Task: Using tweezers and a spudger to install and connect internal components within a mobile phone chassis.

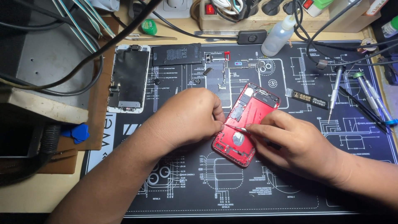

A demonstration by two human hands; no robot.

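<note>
- At far left we see blue picks (76,132), flat and plastic, well apart from the work.
- Next lies a screen (127,79) face down, its metal back plate dull and dark, with a flat black battery (177,54) just beside it on the mat (265,182), a dark rubbery sheet printed with fine white line drawings.
- Our left hand (186,120) rests on the mat, fingers curled shut and pinched at the left edge of the red shell (244,124); we judge it should press down steadily so the shell cannot skid.
- The shell lies tilted at mid-mat, glossy red metal, open, with small parts inside.
- Our right hand (290,143) pinches thin tweezers (236,127), tips over the shell's middle; we would keep them low and work lightly near the fine parts.
- To the right lie slim metal screwdrivers (365,95), well apart.
</note>
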